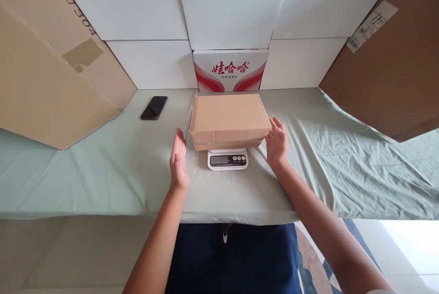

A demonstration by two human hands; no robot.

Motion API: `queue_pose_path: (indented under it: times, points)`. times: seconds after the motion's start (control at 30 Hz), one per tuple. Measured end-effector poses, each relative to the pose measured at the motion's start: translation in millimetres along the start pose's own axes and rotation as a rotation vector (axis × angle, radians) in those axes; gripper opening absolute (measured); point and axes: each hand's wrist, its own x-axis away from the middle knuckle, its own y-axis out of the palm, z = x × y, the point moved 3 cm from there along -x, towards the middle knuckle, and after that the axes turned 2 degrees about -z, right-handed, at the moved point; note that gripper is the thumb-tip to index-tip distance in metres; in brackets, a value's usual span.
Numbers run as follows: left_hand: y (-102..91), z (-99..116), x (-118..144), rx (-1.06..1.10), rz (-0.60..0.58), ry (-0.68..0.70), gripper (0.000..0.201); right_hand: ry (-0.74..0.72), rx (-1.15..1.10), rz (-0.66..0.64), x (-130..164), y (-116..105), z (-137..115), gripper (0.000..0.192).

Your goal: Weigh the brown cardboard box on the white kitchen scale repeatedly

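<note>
A closed brown cardboard box [228, 115] rests on a white digital kitchen scale [227, 166]. The box covers the scale's weighing surface; its dark display and several round buttons show in front. My left hand [179, 161] is upright just left of the box, fingers stretched out, with a gap between them. At the right front corner of the box is my right hand [277, 143], fingers loosely extended and holding nothing. Its fingertips are very near the box's side; I cannot tell whether they touch it.
A black smartphone [154, 108] lies on the green tablecloth [120, 170] at the left. Large cardboard panels stand at the left [51, 70] and right [387, 70]. White boxes [229, 6] and a red-lettered carton [230, 71] form the back wall.
</note>
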Motion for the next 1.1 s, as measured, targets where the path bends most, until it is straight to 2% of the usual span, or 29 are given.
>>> queue_pose_path:
  times: [0.17,0.3,0.43,0.87,1.1]
  points:
    - [3.5,1.0,1.4,-0.045,-0.085,0.024,0.072,0.016,0.031,-0.006,-4.1,-3.1,2.0,0.05]
    - [5.2,2.5,2.5,-0.073,-0.118,0.047,0.076,-0.017,0.125,-0.108,-0.2,-0.1,4.7,0.049]
    - [6.2,1.7,2.7,-0.065,-0.119,0.026,0.077,-0.087,0.236,-0.194,5.0,0.6,7.4,0.049]
    - [7.2,2.0,2.1,-0.068,-0.114,0.014,0.079,-0.074,0.233,-0.209,4.7,1.0,10.1,0.051]
    - [8.4,2.6,5.0,-0.05,-0.112,0.005,0.079,-0.141,0.229,-0.271,6.3,5.9,2.2,0.063]
